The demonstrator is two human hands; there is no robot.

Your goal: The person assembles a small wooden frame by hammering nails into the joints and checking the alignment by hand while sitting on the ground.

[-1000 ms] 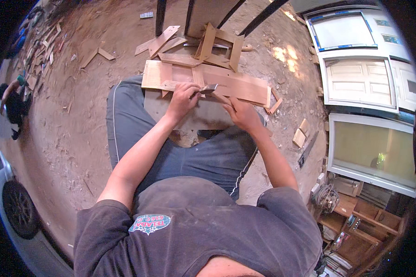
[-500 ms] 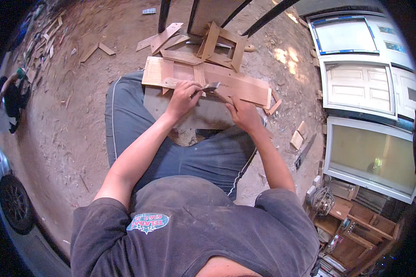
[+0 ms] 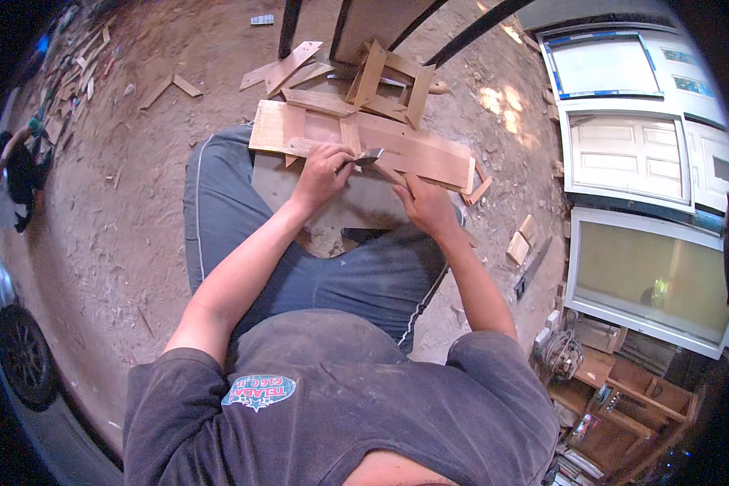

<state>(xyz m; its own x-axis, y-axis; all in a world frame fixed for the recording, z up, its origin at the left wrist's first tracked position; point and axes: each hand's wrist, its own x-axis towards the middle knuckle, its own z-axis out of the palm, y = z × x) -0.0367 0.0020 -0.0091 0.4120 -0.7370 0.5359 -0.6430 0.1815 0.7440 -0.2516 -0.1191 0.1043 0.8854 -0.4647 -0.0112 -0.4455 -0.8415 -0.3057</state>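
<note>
My right hand [image 3: 426, 204] is closed around the wooden handle of a hammer [image 3: 368, 157]. The metal head reaches to the fingertips of my left hand [image 3: 324, 172]. That hand's fingers are pinched together at the near edge of a small wooden frame [image 3: 298, 123]; whatever is between them is too small to make out. The frame lies on a wide pale board [image 3: 429, 150], which rests across a grey slab [image 3: 364, 204] between my legs.
Beyond the board stands another wooden frame [image 3: 417, 95], beside loose wood strips [image 3: 292, 66]. Dark metal legs [image 3: 470, 36] rise behind them. Wood blocks [image 3: 520, 243] and a handsaw [image 3: 533, 266] lie at the right, near white-framed panels [image 3: 650, 279]. Another person [image 3: 20, 174] is at far left.
The hammer head has dropped slightly toward me, and my right hand has shifted a little with it. My left hand stays at the frame's edge.
</note>
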